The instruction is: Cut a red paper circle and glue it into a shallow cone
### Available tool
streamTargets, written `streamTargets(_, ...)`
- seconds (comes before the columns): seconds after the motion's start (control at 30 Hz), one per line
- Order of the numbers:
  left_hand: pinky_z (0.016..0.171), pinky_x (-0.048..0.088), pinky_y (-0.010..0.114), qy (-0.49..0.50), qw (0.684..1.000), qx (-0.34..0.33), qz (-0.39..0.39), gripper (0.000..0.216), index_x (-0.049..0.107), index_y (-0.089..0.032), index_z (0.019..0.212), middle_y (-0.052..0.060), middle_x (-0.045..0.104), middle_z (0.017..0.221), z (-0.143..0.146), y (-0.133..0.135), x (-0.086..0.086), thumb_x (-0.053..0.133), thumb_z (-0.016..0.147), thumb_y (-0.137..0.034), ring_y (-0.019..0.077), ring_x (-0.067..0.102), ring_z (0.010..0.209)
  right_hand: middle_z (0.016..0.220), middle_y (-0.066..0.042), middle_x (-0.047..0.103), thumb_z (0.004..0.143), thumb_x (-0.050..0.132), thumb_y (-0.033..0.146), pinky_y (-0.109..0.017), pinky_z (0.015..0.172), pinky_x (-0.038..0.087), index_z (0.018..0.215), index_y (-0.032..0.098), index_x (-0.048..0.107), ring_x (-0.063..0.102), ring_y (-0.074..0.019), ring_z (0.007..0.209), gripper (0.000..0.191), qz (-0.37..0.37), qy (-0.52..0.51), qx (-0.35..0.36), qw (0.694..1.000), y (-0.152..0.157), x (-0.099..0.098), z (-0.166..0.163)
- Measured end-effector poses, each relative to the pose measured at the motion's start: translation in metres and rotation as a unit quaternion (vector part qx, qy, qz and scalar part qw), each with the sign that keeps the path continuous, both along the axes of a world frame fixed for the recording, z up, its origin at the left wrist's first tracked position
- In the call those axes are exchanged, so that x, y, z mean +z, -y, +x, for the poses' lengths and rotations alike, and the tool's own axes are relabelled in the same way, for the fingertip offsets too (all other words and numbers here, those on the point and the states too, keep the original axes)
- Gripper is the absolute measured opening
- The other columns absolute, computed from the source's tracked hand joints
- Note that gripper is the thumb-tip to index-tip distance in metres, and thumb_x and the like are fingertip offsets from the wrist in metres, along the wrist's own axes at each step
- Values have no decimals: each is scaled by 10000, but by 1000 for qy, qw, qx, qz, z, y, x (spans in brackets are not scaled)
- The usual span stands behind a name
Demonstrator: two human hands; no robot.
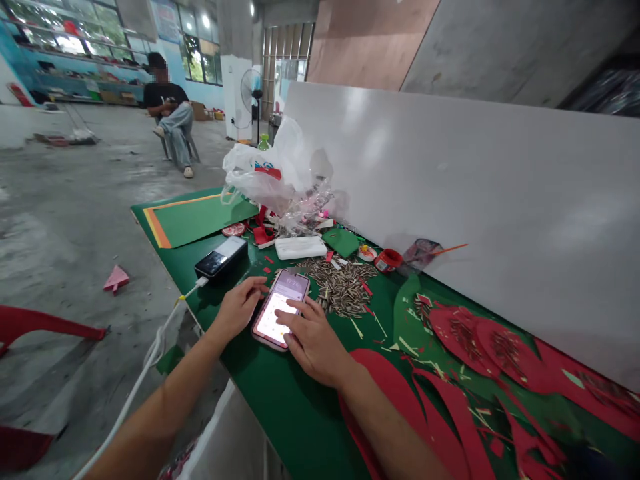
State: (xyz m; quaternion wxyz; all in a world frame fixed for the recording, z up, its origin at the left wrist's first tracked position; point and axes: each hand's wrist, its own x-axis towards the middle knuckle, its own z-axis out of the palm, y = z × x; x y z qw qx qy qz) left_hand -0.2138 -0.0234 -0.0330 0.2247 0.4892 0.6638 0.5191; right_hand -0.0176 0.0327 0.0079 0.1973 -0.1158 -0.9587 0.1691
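A pink smartphone with a lit screen lies flat on the green table. My left hand rests at the phone's left edge, fingers curled against its side and steadying it. My right hand lies over the phone's lower right part, fingers stretched out with the fingertips on the screen. Just beyond the phone is a heap of sunflower seeds.
A black power bank with a white cable sits left of the phone. Plastic bags, a white pack, a red cup and red paper cutouts lie about. A white board backs the table. A person sits far off.
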Motion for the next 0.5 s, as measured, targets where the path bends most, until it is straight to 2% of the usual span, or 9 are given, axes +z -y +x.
streamTargets(0.2,807,484,337,0,1000,-3,-2,308,550,-177,1073,49,664,945,-1,0,-2,421,803,-252,178,627,867,1143,-50,621,860,427,157,-475,1059,216,1134,197,540,410,-205,1206,300,3,-8,8,1000,0,1,3)
streamTargets(0.37,813,476,329,-9,1000,2,-10,306,543,-170,1071,49,662,936,0,1,2,400,813,-253,170,624,853,1127,-59,617,841,401,125,-470,1047,240,1097,197,543,435,-198,1178,302,-10,-43,-5,999,-7,3,10)
streamTargets(0.5,799,481,323,4,1000,2,-13,308,549,-167,1065,47,666,934,1,1,4,409,805,-256,170,626,857,1079,-46,638,803,403,94,-466,1043,247,1047,202,557,457,-194,1151,309,-7,-33,1,999,-10,1,16)
